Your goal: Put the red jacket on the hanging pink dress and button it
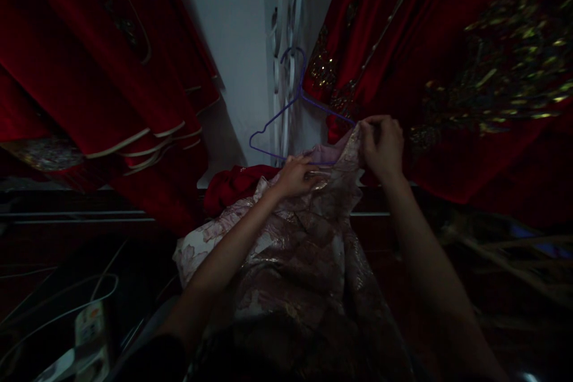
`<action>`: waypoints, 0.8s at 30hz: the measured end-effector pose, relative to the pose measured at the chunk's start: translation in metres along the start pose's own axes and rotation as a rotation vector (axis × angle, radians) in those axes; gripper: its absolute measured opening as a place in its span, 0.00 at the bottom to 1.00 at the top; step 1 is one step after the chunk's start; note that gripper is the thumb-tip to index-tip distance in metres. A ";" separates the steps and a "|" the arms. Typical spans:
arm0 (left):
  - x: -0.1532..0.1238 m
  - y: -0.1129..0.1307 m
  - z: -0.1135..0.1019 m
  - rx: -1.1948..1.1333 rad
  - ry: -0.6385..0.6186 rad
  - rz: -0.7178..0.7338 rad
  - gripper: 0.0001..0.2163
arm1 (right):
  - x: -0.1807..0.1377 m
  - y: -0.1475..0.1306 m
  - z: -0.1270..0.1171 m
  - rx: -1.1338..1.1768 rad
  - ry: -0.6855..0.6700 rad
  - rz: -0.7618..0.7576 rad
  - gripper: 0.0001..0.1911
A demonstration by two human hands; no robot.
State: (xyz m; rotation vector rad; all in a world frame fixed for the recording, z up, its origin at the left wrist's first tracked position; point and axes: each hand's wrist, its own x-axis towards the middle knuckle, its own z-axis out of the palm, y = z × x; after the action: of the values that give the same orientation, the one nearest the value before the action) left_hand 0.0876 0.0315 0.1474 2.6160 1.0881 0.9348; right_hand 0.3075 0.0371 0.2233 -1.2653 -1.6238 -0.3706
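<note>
Dim room; a pale panel [228, 24] is standing at the far middle. At far left, a red curtain [111, 71] is hanging in folds with pale-edged trim. At near left, a power strip [92, 331] is lying beside a looping white cable [107, 286]. Right of these, bunched red cloth [233, 185] is sitting just behind the garment [308, 227], a pale, shiny patterned piece that is spreading across the middle, from near you up to the hanger. Your left hand [298, 176] is resting on its upper edge by the hanger's lower bar, fingers partly spread; cannot tell whether they are gripping cloth or bar. The purple hanger [280, 112] is standing hook-up, its left end showing bare, its right end reaching the garment's raised corner. Your right hand [384, 146] is pinching that corner between thumb and fingers. At far right, a second curtain [403, 71], red with gold sequins, is hanging.
</note>
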 end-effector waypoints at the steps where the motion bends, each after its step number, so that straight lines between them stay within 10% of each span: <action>1: 0.006 0.000 0.004 -0.043 0.002 0.006 0.13 | 0.004 0.001 0.003 -0.024 -0.005 -0.006 0.16; 10: 0.010 -0.013 0.007 -0.466 0.194 -0.023 0.15 | 0.005 0.011 0.026 -0.097 -0.084 0.014 0.22; 17: -0.014 -0.090 -0.050 -0.215 0.784 -0.537 0.11 | 0.012 0.019 0.026 -0.109 -0.071 0.024 0.26; 24: -0.066 -0.152 -0.072 -0.244 0.719 -0.772 0.11 | 0.011 0.017 0.030 -0.109 -0.098 0.057 0.26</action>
State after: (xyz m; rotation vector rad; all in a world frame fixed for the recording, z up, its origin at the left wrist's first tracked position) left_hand -0.0805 0.0894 0.1163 1.4272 1.7812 1.6581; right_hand 0.3071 0.0718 0.2140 -1.4282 -1.6647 -0.3711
